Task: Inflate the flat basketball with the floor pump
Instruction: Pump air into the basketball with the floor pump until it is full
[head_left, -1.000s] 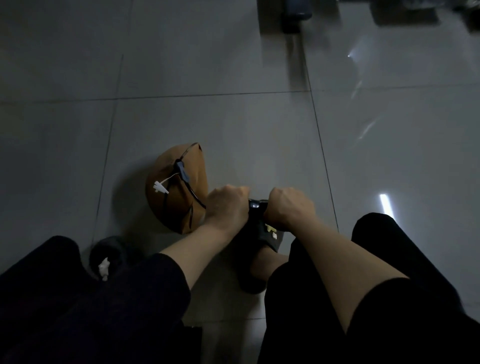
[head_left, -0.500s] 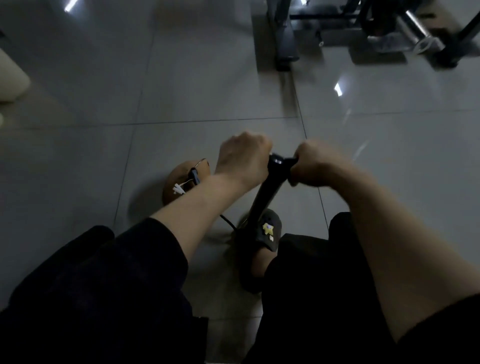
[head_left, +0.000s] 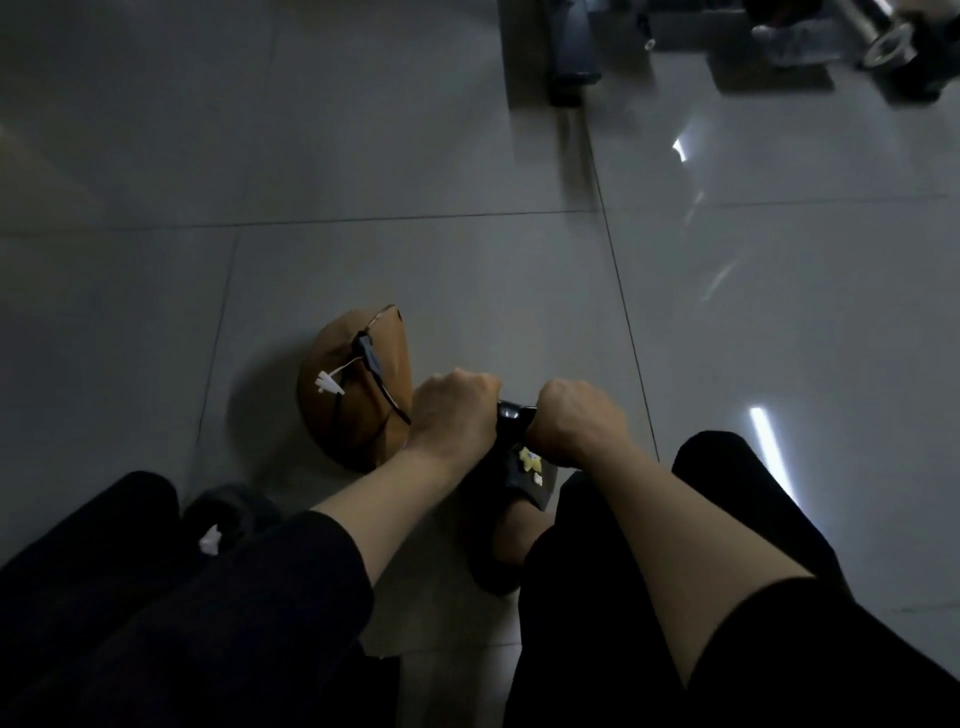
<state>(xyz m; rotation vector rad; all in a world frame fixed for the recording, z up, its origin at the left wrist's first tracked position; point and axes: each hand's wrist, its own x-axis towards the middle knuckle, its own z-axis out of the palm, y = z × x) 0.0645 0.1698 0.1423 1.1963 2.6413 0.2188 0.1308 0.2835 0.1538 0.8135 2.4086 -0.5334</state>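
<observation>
Head view, dim light. Left hand (head_left: 454, 410) and right hand (head_left: 576, 421) are both fisted around the black T-shaped pump handle (head_left: 511, 414), one on each side; only the short middle section of the handle shows between the knuckles. The handle sits low — close above the person's foot in a black slide sandal with a yellow emblem (head_left: 530, 475). The pump's barrel and base are hidden behind the hands and forearms.

The flat brown-orange basketball (head_left: 353, 400), collapsed into a bowl-like half shell, lies on the glossy grey tiled floor (head_left: 467, 286) just left of the left hand. A thin black hose (head_left: 382, 387) runs across the ball's surface to a dark fitting near its upper edge, with a small white tag (head_left: 327, 385) beside it.

A second dark sandal (head_left: 228, 512) lies near the lower left. Dark metal equipment legs (head_left: 569, 52) stand at the top edge — detail unclear.
</observation>
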